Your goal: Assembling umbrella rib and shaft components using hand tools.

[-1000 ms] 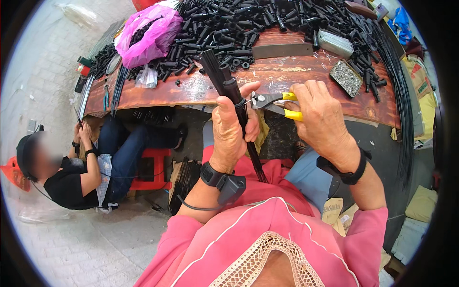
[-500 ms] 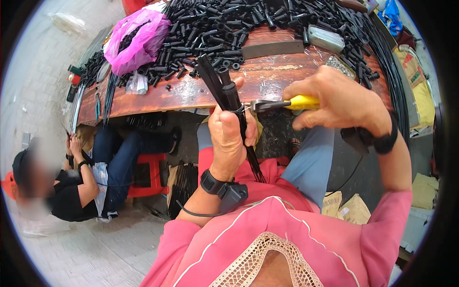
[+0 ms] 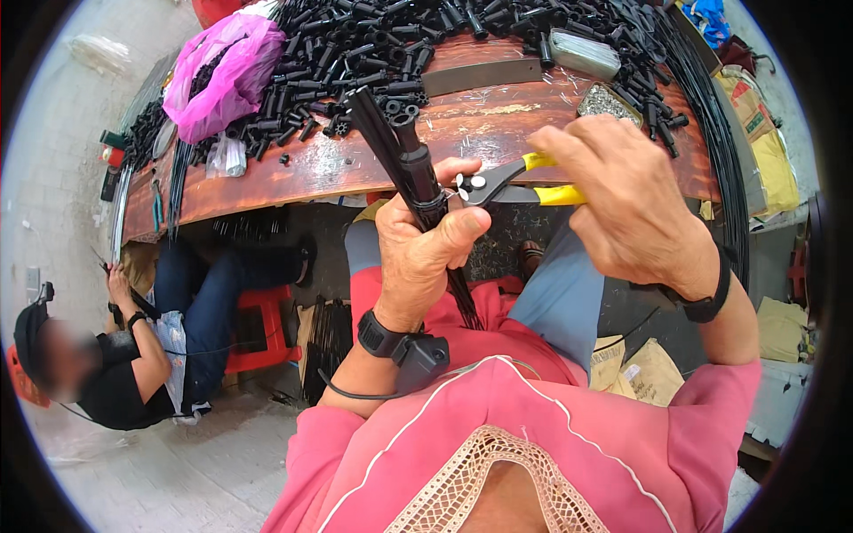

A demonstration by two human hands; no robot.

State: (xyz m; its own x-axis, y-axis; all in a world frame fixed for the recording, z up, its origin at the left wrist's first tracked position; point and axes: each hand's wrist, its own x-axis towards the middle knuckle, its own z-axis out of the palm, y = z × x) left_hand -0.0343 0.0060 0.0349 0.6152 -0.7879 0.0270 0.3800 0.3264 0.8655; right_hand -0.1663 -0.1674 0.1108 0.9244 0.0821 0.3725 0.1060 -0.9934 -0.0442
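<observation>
Pliers [image 3: 505, 178]: turned since half a second ago. Then they showed their thin edge; now they lie flat to the view, with the yellow handles [image 3: 562, 194] apart.
Left thumb [image 3: 462, 228]: it was upright against the rods [image 3: 380, 142]; now it points right, just below the pliers' head.
Meaning for the work: I judge that the tool is being placed again at the wire [image 3: 450, 194], and that it is not squeezed at this instant.
Left hand [image 3: 413, 258]: wrapped around the rods and the thicker tube [image 3: 415, 164]; its thumb and forefinger reach out on the two sides of the pliers' head.
Right hand [image 3: 635, 200]: fingers bent loosely around the handles, to the right of the left hand.
Wire: thin and pale, just right of the tube, above the left thumb. Whether the pliers' tip pinches it, I cannot tell.
Rods: they lean up and leftward out of the left hand, and come out again below it.
View: compared with the earlier frame, the table [image 3: 329, 182] and the black pile [image 3: 373, 62], both beyond the hands, sit more to the left; probably the head has turned.
</observation>
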